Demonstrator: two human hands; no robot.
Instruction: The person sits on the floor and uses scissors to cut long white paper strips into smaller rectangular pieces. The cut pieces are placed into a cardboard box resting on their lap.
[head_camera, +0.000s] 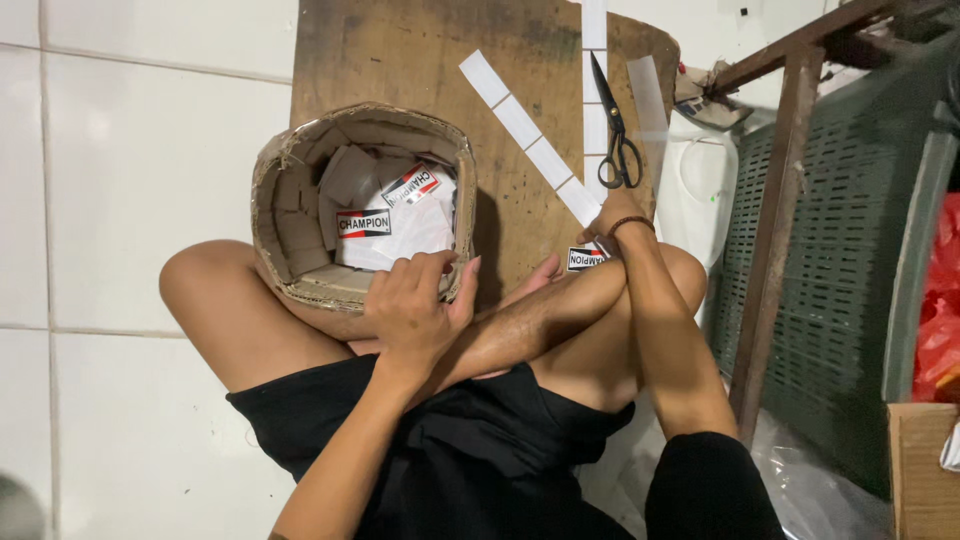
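Left hand (415, 305) at 6 o'clock of cardboard box (362, 205), fingers (425, 268) curled over its near rim. Right hand (612, 222) pinning printed label (587, 258) to wooden board (420, 60), fingers hidden, grip undeterminable. Scissors (615, 135) at 12 o'clock of that hand.

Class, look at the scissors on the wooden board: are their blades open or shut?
Shut: the scissors lie flat, both blades together in one point.

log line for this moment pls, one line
left hand: on rim of cardboard box of printed labels | right hand: on strip of white labels on wooden board | scissors: lying on board
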